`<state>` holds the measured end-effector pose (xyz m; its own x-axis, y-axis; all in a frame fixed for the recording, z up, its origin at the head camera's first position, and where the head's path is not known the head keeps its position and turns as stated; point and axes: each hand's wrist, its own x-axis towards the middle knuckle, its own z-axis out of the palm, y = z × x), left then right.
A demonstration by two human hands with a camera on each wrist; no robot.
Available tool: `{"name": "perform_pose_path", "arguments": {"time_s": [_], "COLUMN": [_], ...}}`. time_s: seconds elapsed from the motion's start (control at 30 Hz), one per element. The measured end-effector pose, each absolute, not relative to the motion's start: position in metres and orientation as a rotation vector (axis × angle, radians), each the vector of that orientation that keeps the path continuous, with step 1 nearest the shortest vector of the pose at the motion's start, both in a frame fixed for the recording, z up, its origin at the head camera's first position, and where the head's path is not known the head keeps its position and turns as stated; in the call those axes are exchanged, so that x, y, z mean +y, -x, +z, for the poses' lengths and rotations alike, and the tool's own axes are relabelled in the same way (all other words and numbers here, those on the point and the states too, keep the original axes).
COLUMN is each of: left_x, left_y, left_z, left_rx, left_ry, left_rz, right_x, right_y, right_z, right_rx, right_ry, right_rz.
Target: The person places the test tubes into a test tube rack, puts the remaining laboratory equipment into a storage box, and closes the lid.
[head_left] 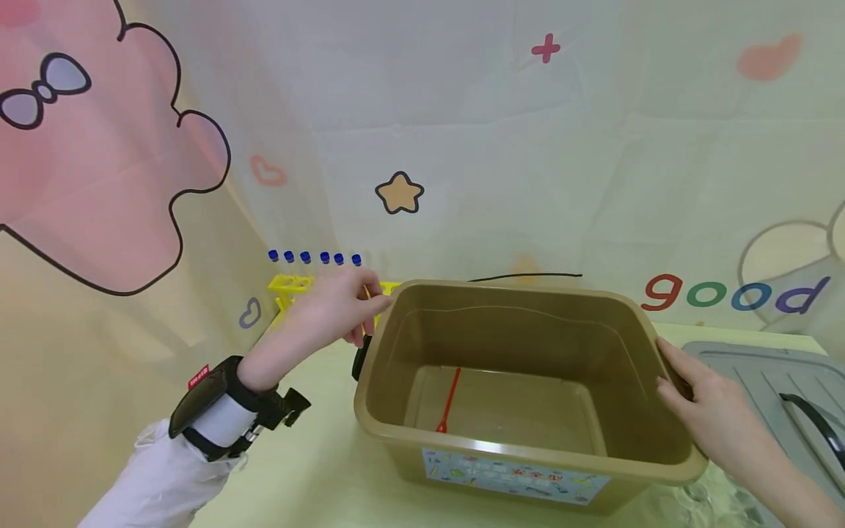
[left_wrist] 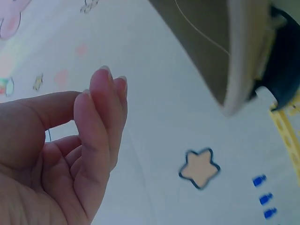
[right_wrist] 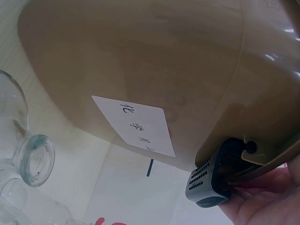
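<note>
A brown plastic storage box stands without a lid in the head view, with a printed label on its front. On its floor lies a thin red stick with a wider end. My right hand grips the right rim; in the right wrist view its fingers are at the dark handle latch. Beside the left rim is my left hand, over another black latch. The left wrist view shows this hand holding nothing, fingers loosely bent, apart from the box.
Behind my left hand stands a yellow rack of tubes with blue caps. A grey lid with a black handle lies on the right. Clear glassware sits close to the box's right side. A printed curtain hangs behind.
</note>
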<state>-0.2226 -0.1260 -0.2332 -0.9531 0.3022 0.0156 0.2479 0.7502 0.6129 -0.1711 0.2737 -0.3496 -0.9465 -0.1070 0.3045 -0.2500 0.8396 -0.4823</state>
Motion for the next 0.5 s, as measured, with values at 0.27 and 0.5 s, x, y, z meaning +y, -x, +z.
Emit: {"name": "perform_pose_path", "arguments": {"time_s": [0.27, 0.5], "left_x": [-0.184, -0.222], "left_y": [0.232, 0.242], "left_z": [-0.259, -0.297], "left_rx": [2.881, 2.889], "left_ry": [-0.298, -0.135], "left_rz": [1.067, 1.069], "right_x": [0.275, 0.273], "right_y": [0.170, 0.170], "right_z": [-0.351, -0.350], "right_rx": [-2.762, -2.767], "right_ry": [-0.259, -0.253], "right_rz": [0.788, 0.788]}}
